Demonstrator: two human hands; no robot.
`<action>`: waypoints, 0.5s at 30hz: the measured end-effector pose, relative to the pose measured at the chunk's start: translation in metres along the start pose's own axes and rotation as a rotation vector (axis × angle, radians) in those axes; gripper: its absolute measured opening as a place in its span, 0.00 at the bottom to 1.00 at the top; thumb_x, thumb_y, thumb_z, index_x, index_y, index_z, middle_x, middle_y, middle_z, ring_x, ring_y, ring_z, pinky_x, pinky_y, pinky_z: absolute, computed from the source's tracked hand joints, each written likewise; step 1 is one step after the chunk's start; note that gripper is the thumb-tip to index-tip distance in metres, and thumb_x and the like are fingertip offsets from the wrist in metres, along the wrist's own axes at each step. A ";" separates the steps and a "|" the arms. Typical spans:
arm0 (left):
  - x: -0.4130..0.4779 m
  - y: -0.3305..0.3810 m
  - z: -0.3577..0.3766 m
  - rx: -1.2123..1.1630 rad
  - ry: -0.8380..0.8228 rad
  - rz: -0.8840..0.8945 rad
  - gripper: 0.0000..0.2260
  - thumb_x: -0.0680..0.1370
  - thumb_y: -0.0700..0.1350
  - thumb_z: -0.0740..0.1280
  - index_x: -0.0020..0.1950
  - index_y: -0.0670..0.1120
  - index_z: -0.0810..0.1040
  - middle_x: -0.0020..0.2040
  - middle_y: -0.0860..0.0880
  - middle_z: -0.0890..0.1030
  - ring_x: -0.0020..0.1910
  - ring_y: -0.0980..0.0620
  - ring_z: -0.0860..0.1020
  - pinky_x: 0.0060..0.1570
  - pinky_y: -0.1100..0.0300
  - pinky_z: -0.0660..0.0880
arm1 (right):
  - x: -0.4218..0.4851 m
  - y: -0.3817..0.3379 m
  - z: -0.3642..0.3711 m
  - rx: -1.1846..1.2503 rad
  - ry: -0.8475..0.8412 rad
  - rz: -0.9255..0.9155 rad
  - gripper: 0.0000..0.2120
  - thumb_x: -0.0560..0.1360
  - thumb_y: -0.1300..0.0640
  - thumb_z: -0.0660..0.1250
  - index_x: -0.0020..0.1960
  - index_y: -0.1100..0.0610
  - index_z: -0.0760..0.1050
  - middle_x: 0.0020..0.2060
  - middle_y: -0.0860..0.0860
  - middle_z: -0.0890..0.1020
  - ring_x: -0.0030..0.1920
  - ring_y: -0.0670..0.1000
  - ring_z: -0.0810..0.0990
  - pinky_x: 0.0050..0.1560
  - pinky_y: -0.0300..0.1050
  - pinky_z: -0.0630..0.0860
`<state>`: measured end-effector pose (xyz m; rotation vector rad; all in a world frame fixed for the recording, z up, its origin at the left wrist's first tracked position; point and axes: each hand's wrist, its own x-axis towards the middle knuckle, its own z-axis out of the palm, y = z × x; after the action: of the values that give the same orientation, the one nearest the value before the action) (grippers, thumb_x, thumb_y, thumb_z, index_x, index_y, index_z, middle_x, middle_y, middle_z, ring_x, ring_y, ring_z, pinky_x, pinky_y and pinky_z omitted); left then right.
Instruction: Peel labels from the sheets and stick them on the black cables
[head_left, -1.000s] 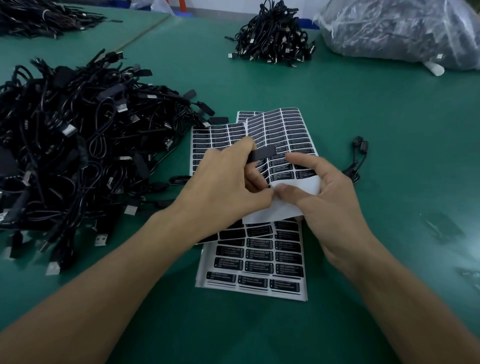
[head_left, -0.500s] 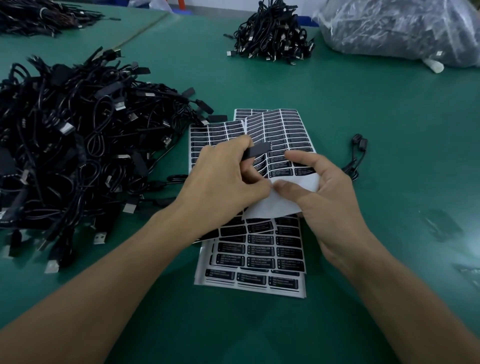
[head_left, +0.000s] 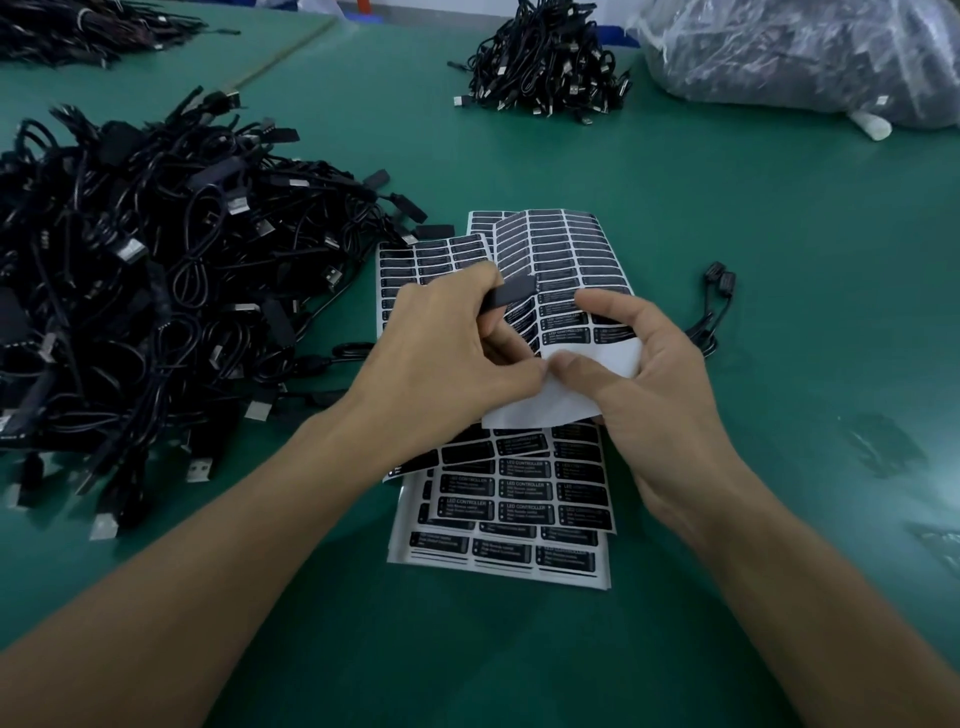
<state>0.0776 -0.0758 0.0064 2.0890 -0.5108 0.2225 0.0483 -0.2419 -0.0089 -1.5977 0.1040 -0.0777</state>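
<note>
Several sheets of black labels lie in a loose stack (head_left: 501, 512) at the table's centre. The top label sheet (head_left: 563, 260) is bent up at its near edge, its white backing showing. My right hand (head_left: 647, 395) holds that bent edge between thumb and fingers. My left hand (head_left: 447, 364) meets it thumb to thumb and grips a flat black controller block (head_left: 511, 295) of a cable between forefinger and the fingers beneath. A big heap of black cables (head_left: 150, 291) with USB plugs lies at the left.
One loose black cable (head_left: 714, 306) lies right of the sheets. A smaller cable pile (head_left: 545, 62) sits at the back centre, a clear plastic bag of cables (head_left: 810, 52) at the back right, another cable heap (head_left: 78, 26) at the far left. The green mat (head_left: 779, 218) spreads around.
Both hands stay at the bent sheet edge with only slight finger shifts. The black block in my left hand has tilted a little.
</note>
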 end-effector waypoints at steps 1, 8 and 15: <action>0.000 0.000 0.000 0.006 -0.001 -0.002 0.23 0.69 0.40 0.78 0.36 0.49 0.61 0.34 0.57 0.84 0.32 0.60 0.82 0.34 0.61 0.80 | 0.000 0.000 0.000 -0.008 -0.003 -0.006 0.20 0.74 0.63 0.74 0.55 0.39 0.78 0.58 0.54 0.81 0.58 0.58 0.81 0.59 0.60 0.79; 0.000 0.004 0.001 0.051 0.023 -0.033 0.22 0.67 0.39 0.75 0.35 0.51 0.60 0.32 0.54 0.83 0.34 0.51 0.83 0.36 0.43 0.79 | -0.001 0.000 0.002 -0.036 0.002 -0.035 0.19 0.74 0.62 0.75 0.55 0.38 0.78 0.56 0.54 0.81 0.57 0.58 0.81 0.58 0.59 0.79; 0.003 0.005 0.000 0.016 0.047 -0.096 0.21 0.68 0.38 0.74 0.35 0.48 0.60 0.34 0.36 0.80 0.37 0.41 0.82 0.34 0.41 0.75 | -0.001 0.001 0.002 -0.023 0.017 -0.047 0.20 0.75 0.62 0.74 0.54 0.37 0.78 0.57 0.55 0.80 0.57 0.58 0.81 0.57 0.60 0.80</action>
<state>0.0778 -0.0787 0.0118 2.1122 -0.3812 0.2202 0.0477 -0.2398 -0.0104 -1.6225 0.0811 -0.1266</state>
